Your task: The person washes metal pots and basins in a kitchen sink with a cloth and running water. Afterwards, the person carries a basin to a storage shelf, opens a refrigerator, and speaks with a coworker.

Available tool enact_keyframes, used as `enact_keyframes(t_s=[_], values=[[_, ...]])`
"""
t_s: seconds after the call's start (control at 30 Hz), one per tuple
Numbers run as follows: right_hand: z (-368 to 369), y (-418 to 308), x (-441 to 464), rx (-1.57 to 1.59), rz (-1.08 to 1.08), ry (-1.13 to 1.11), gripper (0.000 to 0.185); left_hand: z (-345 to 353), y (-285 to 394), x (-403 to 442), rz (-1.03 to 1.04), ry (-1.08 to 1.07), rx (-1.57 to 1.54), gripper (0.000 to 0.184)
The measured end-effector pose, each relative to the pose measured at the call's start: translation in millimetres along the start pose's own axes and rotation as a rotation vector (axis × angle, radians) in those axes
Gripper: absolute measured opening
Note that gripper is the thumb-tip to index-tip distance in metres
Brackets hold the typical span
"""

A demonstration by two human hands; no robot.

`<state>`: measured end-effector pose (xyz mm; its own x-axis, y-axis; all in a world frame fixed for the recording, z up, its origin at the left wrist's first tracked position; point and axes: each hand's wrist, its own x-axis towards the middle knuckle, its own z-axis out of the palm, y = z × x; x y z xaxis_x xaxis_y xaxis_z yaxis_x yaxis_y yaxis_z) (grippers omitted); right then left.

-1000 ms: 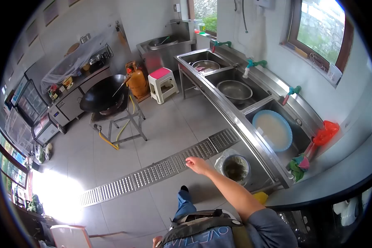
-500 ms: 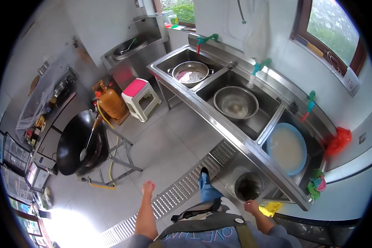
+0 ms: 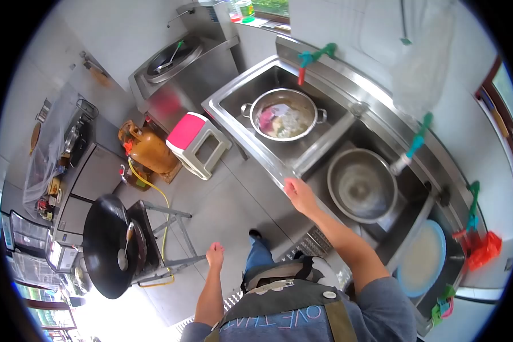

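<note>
My right hand (image 3: 300,196) is held out over the front rim of the steel sink unit (image 3: 276,172), its fingers curled in, with nothing showing in them. Closest to it are a two-handled steel pot (image 3: 284,138) in the left basin and a round steel bowl (image 3: 362,185) in the middle basin. Pinkish and pale pieces lie in the pot; what they are I cannot make out. Low in front of my body, over the floor, hangs my left hand (image 3: 215,254), loosely closed and apparently holding nothing.
A blue basin (image 3: 438,276) of cloudy liquid sits in the right sink. To the left are a black wok (image 3: 105,248) on a metal stand, an orange gas cylinder (image 3: 151,149) with a yellow hose, and a pink-topped stool (image 3: 186,132). A slotted floor drain (image 3: 309,245) runs below the sinks.
I have moved forward and left along the sinks, so the pot and bowl look closer. My right hand has risen from my side beside the bin to the sink's front rim.
</note>
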<state>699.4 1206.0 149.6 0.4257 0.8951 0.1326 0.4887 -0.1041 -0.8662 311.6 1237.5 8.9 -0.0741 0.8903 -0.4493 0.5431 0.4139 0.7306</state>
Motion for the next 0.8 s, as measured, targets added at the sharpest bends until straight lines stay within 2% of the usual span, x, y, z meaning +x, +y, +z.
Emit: enact_keyframes(t_s=[0.1,0.2,0.27,0.3,0.33,0.4,0.5,0.57,0.63,0.67,0.77,0.8], values=[[41,16,92,0.12,0.064,0.104,0.027,0,46,81,0.185,0.154,0.077,0.026],[59,39,161,0.173,0.166,0.154,0.026,6,195,123,0.535,0.24,0.174,0.024],[68,57,192,0.081,0.26,0.169,0.027,19,269,166,0.904,0.255,0.185,0.022],[71,70,207,0.034,0.301,0.178,0.027,30,309,181,0.969,0.195,0.138,0.021],[84,97,221,0.146,0.364,0.204,0.029,41,349,193,1.032,0.133,0.097,0.02],[92,114,246,0.129,0.443,0.224,0.03,69,417,213,0.942,-0.1,0.095,0.021],[102,141,289,0.122,0.554,0.2,0.033,140,449,293,1.052,-0.177,0.276,0.024],[105,153,326,0.021,0.615,0.171,0.035,192,436,364,1.092,-0.174,0.43,0.029],[97,175,367,-0.02,0.557,0.16,0.039,232,450,412,1.049,-0.077,0.673,0.035],[105,189,387,-0.029,0.572,0.136,0.039,247,447,433,0.918,-0.068,0.725,0.044],[134,201,430,-0.091,0.581,0.066,0.041,267,456,460,0.554,-0.092,0.683,0.05],[141,208,438,-0.137,0.57,0.043,0.042,285,424,499,0.605,-0.122,0.694,0.052]])
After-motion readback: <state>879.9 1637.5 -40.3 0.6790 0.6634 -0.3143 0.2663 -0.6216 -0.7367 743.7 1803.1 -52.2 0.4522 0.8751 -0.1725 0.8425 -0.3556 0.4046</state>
